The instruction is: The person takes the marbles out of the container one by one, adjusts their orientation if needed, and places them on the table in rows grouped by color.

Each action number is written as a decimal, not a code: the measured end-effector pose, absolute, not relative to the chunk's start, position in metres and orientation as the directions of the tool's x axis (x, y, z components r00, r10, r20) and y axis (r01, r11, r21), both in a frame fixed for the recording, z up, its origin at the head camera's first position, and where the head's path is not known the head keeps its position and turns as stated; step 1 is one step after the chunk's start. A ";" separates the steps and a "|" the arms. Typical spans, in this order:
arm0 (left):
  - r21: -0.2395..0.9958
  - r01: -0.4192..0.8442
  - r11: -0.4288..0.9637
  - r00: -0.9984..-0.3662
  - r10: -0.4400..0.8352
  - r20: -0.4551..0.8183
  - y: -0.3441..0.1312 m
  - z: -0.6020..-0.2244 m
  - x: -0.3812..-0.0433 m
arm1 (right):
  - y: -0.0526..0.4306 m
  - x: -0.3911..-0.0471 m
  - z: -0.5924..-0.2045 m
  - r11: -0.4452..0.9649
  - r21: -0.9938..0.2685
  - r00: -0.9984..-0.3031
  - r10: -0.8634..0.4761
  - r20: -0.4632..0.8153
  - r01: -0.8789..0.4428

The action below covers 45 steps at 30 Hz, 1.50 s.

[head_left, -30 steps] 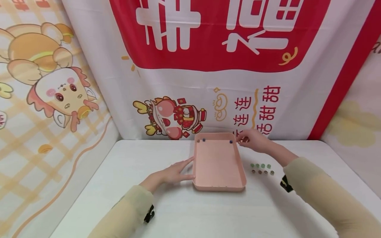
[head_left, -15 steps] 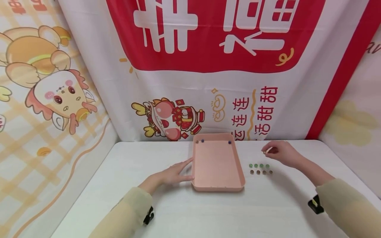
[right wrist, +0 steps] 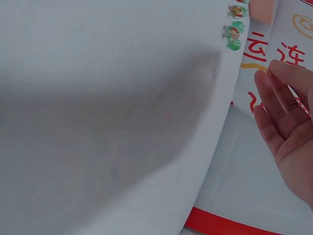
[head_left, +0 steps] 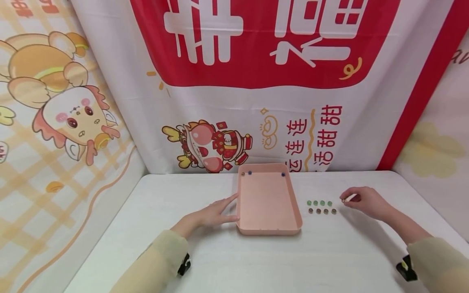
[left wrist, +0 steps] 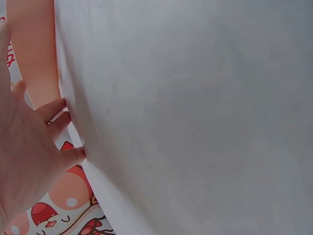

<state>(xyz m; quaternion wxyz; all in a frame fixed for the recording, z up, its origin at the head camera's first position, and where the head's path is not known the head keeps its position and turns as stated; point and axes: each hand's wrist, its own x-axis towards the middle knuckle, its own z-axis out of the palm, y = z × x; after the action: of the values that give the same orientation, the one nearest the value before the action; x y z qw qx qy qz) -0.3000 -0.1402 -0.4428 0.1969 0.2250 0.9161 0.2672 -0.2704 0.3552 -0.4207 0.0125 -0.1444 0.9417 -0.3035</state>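
Note:
A shallow pink tray [head_left: 269,231] lies on the white table. Two small marbles, a brownish one [head_left: 243,174] and a blue one [head_left: 250,173], sit in its far left corner, and another blue marble [head_left: 283,174] in the far right corner. My left hand [head_left: 214,213] touches the tray's left wall with spread fingers. My right hand [head_left: 366,201] hovers right of the tray, thumb and forefinger pinching what looks like a small brownish marble [head_left: 343,200]; the fingertips mostly hide it. Just left of it are a row of green marbles [head_left: 316,203] and a row of brown ones [head_left: 318,211].
A printed cloth [head_left: 205,101] hangs directly behind the table, close to the tray's far wall. Patterned cloth [head_left: 66,162] also closes off the left side. White tabletop [head_left: 264,264] stretches in front of the tray and between the forearms.
My right hand has moved from beside the tray's far right corner to the right and nearer, to the right of the marble rows. The left hand stays at the tray wall.

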 end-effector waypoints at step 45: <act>0.576 0.328 0.749 -0.812 0.535 -0.233 -0.140 -0.443 -0.300 | 0.346 -0.274 -0.423 0.814 -0.529 -0.969 -0.229 0.087 -0.240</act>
<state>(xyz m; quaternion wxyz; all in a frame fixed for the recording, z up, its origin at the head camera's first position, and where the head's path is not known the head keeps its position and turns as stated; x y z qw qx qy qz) -0.2997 -0.1402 -0.4431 0.1956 0.2360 0.9144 0.2643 -0.2744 0.3463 -0.4234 -0.0098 -0.1232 0.9523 -0.2791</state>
